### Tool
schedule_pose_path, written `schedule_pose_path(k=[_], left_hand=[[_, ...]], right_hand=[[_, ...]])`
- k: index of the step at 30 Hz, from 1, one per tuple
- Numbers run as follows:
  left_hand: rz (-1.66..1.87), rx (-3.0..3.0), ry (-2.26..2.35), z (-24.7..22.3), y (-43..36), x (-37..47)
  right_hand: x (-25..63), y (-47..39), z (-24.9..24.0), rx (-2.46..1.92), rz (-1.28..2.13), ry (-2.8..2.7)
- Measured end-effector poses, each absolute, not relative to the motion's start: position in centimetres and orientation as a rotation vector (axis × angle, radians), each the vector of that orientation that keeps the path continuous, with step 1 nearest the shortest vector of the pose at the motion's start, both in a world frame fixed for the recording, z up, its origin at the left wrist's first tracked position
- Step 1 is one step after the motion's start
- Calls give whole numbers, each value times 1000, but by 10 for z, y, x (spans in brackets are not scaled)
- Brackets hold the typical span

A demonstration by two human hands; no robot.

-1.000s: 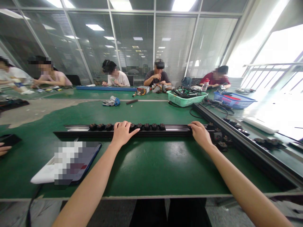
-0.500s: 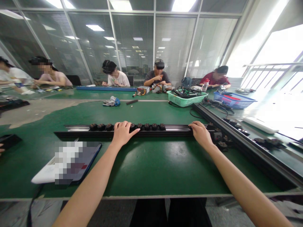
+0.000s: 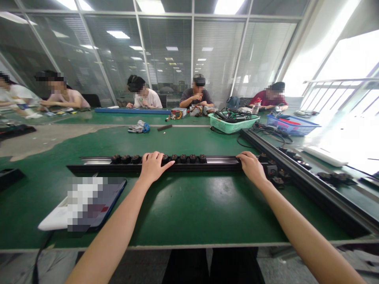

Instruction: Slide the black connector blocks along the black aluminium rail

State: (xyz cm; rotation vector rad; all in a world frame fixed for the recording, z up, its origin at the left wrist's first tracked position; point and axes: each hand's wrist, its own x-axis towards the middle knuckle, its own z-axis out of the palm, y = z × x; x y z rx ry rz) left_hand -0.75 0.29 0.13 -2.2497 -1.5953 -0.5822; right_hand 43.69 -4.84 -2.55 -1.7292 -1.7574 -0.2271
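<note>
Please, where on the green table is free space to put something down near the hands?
Bare mat lies between the long black rail and the table's near edge, between the two forearms. More lies behind the rail, before the green basket. It is crowded right of the right hand, and the tablet fills the left.

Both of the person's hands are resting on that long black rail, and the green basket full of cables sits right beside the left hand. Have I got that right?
Not quite. Both the left hand and right hand do rest on the long black rail, but the green basket of cables stands further back on the table, on the right hand's side and apart from both hands. The head view shows this.
</note>
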Motion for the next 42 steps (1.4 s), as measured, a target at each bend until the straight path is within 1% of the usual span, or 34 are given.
schedule_pose_path(k=[18,42], left_hand=[[-634,-2281,-1606,1,3,-7],[-612,-2280,-1616,2,2,-7]], right_hand=[[440,-47,-26,-1719,-217,-1750],[437,-53,-20,-1737,-194,-1727]])
